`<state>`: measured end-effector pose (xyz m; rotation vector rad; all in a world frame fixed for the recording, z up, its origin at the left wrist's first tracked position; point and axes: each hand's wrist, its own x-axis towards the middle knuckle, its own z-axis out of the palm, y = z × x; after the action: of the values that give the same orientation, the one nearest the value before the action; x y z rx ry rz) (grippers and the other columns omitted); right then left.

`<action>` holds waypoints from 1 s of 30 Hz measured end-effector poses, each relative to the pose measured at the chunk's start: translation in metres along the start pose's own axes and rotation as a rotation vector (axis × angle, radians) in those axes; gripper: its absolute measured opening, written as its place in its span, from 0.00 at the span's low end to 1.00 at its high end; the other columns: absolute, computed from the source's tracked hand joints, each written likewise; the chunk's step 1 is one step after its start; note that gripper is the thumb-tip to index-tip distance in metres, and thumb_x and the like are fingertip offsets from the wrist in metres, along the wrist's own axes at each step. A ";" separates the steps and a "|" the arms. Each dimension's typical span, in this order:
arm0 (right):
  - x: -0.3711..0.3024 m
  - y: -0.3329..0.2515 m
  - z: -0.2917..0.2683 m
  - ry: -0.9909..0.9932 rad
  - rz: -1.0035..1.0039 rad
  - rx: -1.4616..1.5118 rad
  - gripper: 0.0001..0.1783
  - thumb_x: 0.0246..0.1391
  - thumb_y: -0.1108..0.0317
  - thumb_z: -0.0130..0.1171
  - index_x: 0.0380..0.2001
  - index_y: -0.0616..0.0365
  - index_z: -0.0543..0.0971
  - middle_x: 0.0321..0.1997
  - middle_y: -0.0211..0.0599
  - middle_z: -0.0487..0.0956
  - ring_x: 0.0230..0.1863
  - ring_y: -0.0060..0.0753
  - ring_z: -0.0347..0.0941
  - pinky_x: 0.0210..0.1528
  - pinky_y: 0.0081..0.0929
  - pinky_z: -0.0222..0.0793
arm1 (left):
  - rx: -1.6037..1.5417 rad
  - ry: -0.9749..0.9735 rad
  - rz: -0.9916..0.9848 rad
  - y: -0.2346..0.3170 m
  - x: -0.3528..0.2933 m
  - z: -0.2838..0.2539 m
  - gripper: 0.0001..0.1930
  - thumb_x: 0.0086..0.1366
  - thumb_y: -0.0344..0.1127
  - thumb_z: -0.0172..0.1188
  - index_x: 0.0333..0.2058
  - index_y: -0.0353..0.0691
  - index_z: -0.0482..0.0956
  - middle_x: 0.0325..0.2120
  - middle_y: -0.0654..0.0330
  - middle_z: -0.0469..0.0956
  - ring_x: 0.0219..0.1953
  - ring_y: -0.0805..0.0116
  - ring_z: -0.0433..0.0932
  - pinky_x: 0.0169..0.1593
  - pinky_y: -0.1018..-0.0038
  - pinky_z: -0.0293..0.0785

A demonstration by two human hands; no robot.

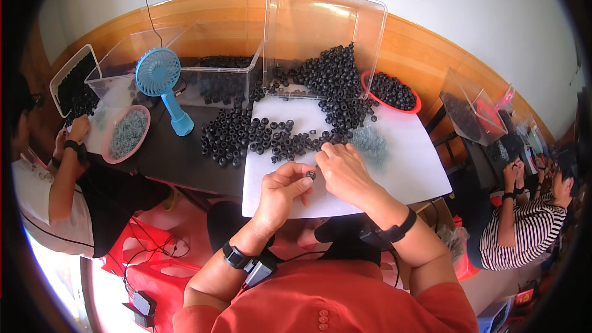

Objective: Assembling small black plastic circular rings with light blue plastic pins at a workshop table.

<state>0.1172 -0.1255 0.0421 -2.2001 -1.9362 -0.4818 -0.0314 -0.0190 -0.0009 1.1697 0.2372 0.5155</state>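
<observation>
My left hand (282, 192) is closed over the near edge of the white sheet (410, 169), pinching a small round black part (311, 174) between thumb and forefinger. Just to its right, my right hand (344, 171) has its fingers curled and pressed together, pointing down and left. Whatever those fingertips hold, if anything, is hidden. Beyond both hands lie loose black parts (280, 139), round with holes in them. To the right of my right hand sits a heap of small clear bluish pieces (370, 143).
A tipped clear bin (375, 37) spills more black parts. Behind the sheet stands a red bowl (417, 103); on the dark table (161, 163) are a blue fan (165, 83) and a pink bowl (143, 138). One person works at the left, others at the right.
</observation>
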 end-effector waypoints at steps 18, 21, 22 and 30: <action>-0.007 -0.006 -0.165 0.654 -0.128 1.327 0.28 0.55 0.62 0.66 0.50 0.74 0.70 0.36 0.46 0.78 0.31 0.33 0.77 0.33 0.28 0.74 | 0.023 0.014 -0.010 0.000 0.002 0.002 0.09 0.67 0.21 0.60 0.45 0.33 0.81 0.32 0.63 0.79 0.30 0.76 0.76 0.31 0.79 0.73; -0.035 0.025 -0.211 0.372 -0.440 1.068 0.34 0.55 0.54 0.67 0.51 0.74 0.69 0.41 0.48 0.76 0.26 0.33 0.74 0.28 0.25 0.70 | 0.055 0.039 0.013 0.008 -0.002 0.011 0.10 0.66 0.21 0.60 0.45 0.33 0.81 0.31 0.63 0.79 0.30 0.76 0.76 0.32 0.79 0.73; -0.004 0.036 -0.185 0.390 -0.432 1.069 0.34 0.55 0.54 0.67 0.51 0.74 0.69 0.41 0.48 0.76 0.25 0.33 0.74 0.28 0.25 0.70 | 0.061 0.036 0.038 0.007 -0.004 0.010 0.09 0.66 0.21 0.60 0.45 0.32 0.81 0.31 0.62 0.79 0.30 0.76 0.76 0.32 0.79 0.73; -0.028 0.011 -0.188 0.459 -0.485 1.074 0.34 0.55 0.54 0.66 0.51 0.74 0.69 0.41 0.49 0.76 0.24 0.32 0.72 0.27 0.24 0.68 | 0.175 -0.012 0.206 0.003 -0.011 0.007 0.09 0.65 0.19 0.61 0.44 0.32 0.81 0.32 0.63 0.76 0.28 0.75 0.75 0.29 0.79 0.74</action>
<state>0.1009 -0.2163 0.2087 -0.8801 -1.7905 0.0422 -0.0385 -0.0293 0.0041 1.3756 0.1546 0.6786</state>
